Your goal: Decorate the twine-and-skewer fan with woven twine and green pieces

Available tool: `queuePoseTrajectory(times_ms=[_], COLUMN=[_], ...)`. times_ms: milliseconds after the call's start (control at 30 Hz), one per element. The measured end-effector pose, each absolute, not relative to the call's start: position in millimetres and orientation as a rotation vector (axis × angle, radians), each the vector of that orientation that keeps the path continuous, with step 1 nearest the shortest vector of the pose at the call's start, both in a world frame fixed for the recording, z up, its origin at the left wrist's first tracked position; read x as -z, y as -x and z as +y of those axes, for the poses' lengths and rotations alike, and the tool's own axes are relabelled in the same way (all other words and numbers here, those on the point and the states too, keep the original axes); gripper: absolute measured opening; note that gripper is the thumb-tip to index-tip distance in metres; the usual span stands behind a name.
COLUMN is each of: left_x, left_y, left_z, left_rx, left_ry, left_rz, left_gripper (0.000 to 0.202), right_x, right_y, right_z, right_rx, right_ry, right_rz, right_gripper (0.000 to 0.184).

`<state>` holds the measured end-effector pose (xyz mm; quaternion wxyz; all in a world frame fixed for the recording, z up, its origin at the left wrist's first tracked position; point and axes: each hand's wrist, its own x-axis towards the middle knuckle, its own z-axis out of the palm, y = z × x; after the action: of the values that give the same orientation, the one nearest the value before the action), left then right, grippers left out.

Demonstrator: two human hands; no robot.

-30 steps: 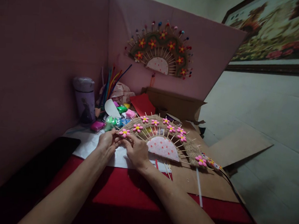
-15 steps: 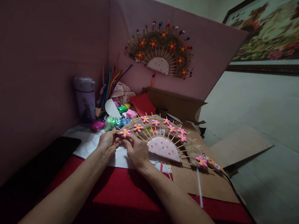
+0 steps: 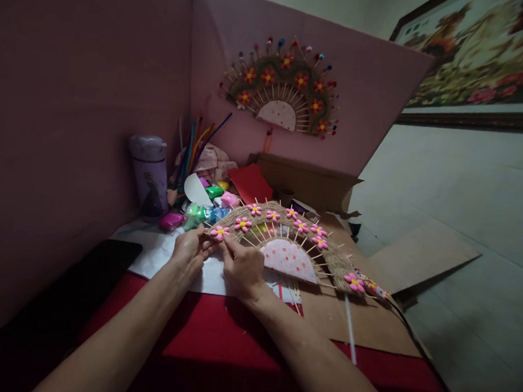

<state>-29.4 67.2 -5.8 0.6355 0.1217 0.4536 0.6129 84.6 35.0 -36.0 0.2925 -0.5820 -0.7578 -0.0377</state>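
A half-round decorative fan (image 3: 337, 268), woven of twine over thin sticks, lies tilted across the table with pink clay flowers (image 3: 301, 225) along its band. At its centre is a dotted half-circle (image 3: 289, 260). My left hand (image 3: 190, 251) is closed on the fan's left end, with the fingers partly beneath it. My right hand (image 3: 243, 268) is closed at the same end, its thumb and index finger against the leftmost pink flower (image 3: 219, 233). The exact grip of the right fingertips is partly hidden.
Behind the fan are packets of coloured clay (image 3: 196, 216), a purple bottle (image 3: 149, 178) and pipe cleaners (image 3: 197, 145). A glue gun (image 3: 372, 287) with a cord lies right, over cardboard (image 3: 360, 324). Another fan (image 3: 279, 91) hangs on the pink board (image 3: 365, 77).
My right hand has shifted slightly right, and its fingers have curled in more at the leftmost flower. The fan has moved a little to the right. My left hand keeps its place.
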Motion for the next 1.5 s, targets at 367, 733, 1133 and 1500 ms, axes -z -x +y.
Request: queuePoseTrajectory(times_ms=[367, 733, 1133, 1500], left_x=[6, 13, 14, 14], left_y=[29, 31, 31, 31], left_z=[68, 74, 74, 74], left_rx=[-1.399, -1.383, -1.387, -1.4], left_ry=[-0.296, -0.293, -0.299, -0.307], left_rz=[1.037, 1.037, 1.049, 1.019], left_gripper=[0.031, 0.027, 0.029, 0.031], right_x=[32, 34, 31, 28], right_y=[-85, -86, -87, -96], right_z=[34, 37, 35, 42], right_rx=[0.231, 0.306, 0.319, -0.032], right_ry=[1.537, 1.484, 1.489, 1.355], right_rz=[-2.218, -2.366, -2.369, -1.694], right_gripper=[0.043, 0.053, 0.059, 0.039])
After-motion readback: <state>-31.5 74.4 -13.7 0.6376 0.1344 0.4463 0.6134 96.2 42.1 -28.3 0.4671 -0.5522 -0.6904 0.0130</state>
